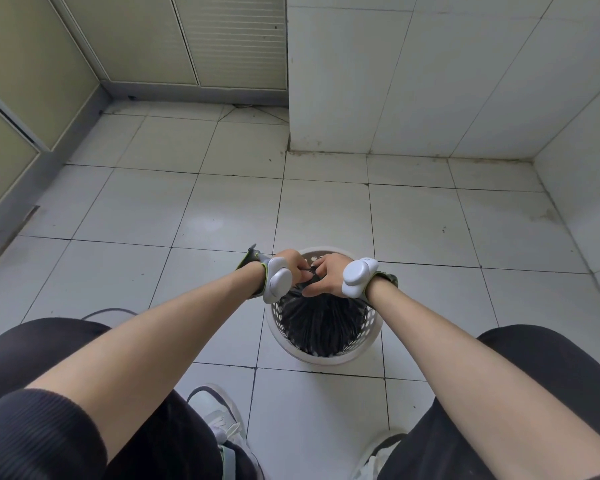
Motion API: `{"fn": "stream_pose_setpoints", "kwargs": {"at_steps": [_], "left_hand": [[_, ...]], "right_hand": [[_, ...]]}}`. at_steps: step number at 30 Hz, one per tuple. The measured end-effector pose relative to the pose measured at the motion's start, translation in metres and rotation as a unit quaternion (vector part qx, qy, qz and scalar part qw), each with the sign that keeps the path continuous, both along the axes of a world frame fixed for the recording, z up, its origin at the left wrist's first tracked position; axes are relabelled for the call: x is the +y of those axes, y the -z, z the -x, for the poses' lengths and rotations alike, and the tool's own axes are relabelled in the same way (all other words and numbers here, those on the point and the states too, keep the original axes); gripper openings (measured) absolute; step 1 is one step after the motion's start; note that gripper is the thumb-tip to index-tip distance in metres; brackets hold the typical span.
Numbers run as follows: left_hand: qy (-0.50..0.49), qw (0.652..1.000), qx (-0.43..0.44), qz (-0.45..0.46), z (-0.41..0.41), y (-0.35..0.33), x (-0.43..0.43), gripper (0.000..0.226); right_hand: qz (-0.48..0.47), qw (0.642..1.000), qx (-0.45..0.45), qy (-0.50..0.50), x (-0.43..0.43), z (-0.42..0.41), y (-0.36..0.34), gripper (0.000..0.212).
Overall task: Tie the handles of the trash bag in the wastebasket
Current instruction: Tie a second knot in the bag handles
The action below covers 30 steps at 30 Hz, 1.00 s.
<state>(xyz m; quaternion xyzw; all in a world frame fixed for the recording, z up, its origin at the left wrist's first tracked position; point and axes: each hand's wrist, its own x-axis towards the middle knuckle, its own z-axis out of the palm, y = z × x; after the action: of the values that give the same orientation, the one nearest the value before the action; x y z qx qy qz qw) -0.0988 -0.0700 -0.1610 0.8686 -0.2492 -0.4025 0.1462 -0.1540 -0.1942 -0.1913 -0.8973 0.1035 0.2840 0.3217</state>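
Between the two sets of fingers, right over the mouth of the white perforated wastebasket (326, 356), sits a small dark knot of plastic, and most of it is hidden. The left hand (290, 265) is curled into a fist around one side of it, and the right hand (328, 277) is folded over the other, so only a sliver of the handles (310, 271) shows in the gap where the knuckles nearly meet. Whether the strands are crossed, looped or already knotted cannot be told; the spot is too small and too covered.

The fingers of both hands are bent closed and pinching the black plastic. The left fingers (297, 259) wrap from the far side, and the right fingers (317, 289) point inward and down with the thumb tucked under. Just below the fingers the black trash bag (321, 323) fans out in tight pleats, drawn up to the grip and filling the basket's inside. The bottom of the bag and anything in it are out of sight.

A white sensor pod is strapped on the back of each wrist, the left one (278, 280) blocking the near rim of the basket there, the right one (357, 277) covering the wrist itself. The basket stands on the white tiled floor (222, 209). The person's black-trousered knees (49, 358) and pale shoes (219, 414) are cut off by the lower edge.
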Motion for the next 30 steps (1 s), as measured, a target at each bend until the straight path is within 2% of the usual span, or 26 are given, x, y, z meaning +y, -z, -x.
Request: {"fn": "stream_pose_setpoints", "kwargs": {"at_steps": [5,11,14,22,30], "left_hand": [[-0.007,1.0,-0.01,0.023,-0.002,0.002,0.003,0.024],[-0.027,0.997,-0.035,0.066,-0.005,0.006,0.008,0.026],[-0.047,0.994,-0.055,0.085,-0.006,0.006,0.012,0.022],[-0.059,0.99,-0.083,0.099,0.0,0.002,0.016,0.021],[-0.044,0.988,-0.091,0.114,0.004,-0.002,0.02,0.019]], "right_hand": [[0.017,0.999,-0.018,0.024,-0.002,0.0,0.003,0.039],[-0.02,0.996,-0.04,0.073,-0.01,0.011,-0.002,0.024],[-0.055,0.991,-0.054,0.107,-0.017,0.014,-0.003,0.028],[-0.077,0.985,-0.071,0.139,-0.03,0.025,-0.007,0.037],[0.013,0.994,-0.072,0.086,-0.031,0.031,-0.013,0.042]]}}
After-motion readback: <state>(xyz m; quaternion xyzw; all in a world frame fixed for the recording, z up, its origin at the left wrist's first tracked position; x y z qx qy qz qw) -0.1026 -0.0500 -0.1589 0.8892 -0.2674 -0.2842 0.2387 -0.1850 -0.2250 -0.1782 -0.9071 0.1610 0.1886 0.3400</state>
